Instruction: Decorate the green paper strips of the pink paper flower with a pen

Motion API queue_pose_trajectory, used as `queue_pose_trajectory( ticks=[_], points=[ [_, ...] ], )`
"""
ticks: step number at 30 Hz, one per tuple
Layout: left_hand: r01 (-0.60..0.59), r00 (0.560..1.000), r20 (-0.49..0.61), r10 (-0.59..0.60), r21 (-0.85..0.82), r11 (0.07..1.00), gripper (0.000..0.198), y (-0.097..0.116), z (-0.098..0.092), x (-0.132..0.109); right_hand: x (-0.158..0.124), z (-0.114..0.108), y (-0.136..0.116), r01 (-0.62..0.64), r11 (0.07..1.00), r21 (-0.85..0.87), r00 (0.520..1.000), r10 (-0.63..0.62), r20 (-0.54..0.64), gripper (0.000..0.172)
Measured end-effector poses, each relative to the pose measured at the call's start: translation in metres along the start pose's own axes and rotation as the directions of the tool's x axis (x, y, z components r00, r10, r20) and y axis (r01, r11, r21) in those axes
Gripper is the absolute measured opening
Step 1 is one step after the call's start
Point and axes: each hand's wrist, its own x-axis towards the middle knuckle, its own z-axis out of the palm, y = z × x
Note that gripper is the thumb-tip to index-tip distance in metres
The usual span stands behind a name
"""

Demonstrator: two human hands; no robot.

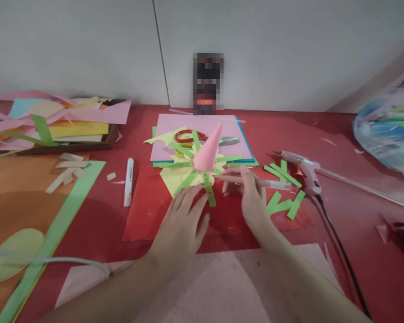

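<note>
My left hand lies flat on a red paper sheet, fingers spread, fingertips pressing the edge of a yellow paper cut-out and a green strip. A pink paper cone stands on that cut-out among several green strips. My right hand pinches a thin pink pen-like stick, its tip pointing left at the cone's base.
A pink glue gun with a black cord lies to the right beside loose green strips. Red-handled scissors rest on a pink sheet behind the cone. A white marker lies left; a tray of paper scraps sits far left.
</note>
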Motion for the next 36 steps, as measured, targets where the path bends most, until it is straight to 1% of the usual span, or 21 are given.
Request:
queue_pose_trajectory(
  ticks=[3,5,9,10,14,16,20,23,26,32,36],
  points=[
    [-0.002,1.0,0.024,0.001,0.038,0.999,0.038,0.0012,0.0019,-0.0017,0.0008,0.0006,-0.0026,0.0,0.999,-0.05,1.0,0.001,0.026,0.03],
    [-0.008,1.0,0.026,0.007,0.053,0.999,0.037,0.0019,0.0028,-0.0026,0.0014,0.001,-0.0035,-0.002,0.997,-0.071,0.999,0.006,0.049,0.029],
    [-0.028,0.999,0.029,0.027,0.065,0.997,0.033,0.0027,0.003,-0.0026,0.0019,0.0015,-0.0038,0.006,0.999,-0.037,0.998,-0.004,0.064,0.032],
    [-0.038,0.999,0.03,0.036,0.07,0.997,0.032,0.0027,0.0027,-0.0023,0.002,0.0015,-0.0039,0.014,0.998,-0.056,0.998,-0.01,0.063,0.031],
    [-0.097,0.995,0.026,0.095,0.098,0.99,0.03,0.0024,0.0024,-0.0017,0.0018,0.0004,-0.0046,0.037,0.974,-0.225,0.999,-0.033,0.023,0.029],
    [-0.118,0.993,0.022,0.117,0.108,0.987,0.03,0.0024,0.0028,-0.0017,0.0019,-0.0003,-0.004,0.028,0.967,-0.252,1.0,-0.025,0.015,0.03],
    [-0.126,0.992,0.018,0.125,0.118,0.985,0.029,0.0026,0.0032,-0.0019,0.0031,-0.0013,-0.0002,0.027,0.968,-0.248,0.997,-0.009,0.075,0.029],
    [-0.126,0.992,0.02,0.125,0.118,0.985,0.029,0.0025,0.0026,-0.0019,0.004,-0.0017,0.003,0.03,0.973,-0.228,0.995,-0.008,0.096,0.028],
    [-0.118,0.993,0.024,0.116,0.112,0.987,0.029,0.0021,0.0023,-0.0016,0.0042,-0.0017,0.0044,0.025,0.975,-0.221,0.995,-0.003,0.102,0.028],
    [-0.123,0.992,0.019,0.122,0.111,0.986,0.029,0.0022,0.0036,-0.0013,0.0046,-0.0019,0.0037,0.017,0.971,-0.24,0.993,0.011,0.115,0.033],
    [-0.132,0.991,0.002,0.132,0.11,0.985,0.029,0.0012,0.0043,-0.0011,0.0048,-0.0023,0.0041,0.025,0.974,-0.226,0.994,0.0,0.108,0.028]
  ],
)
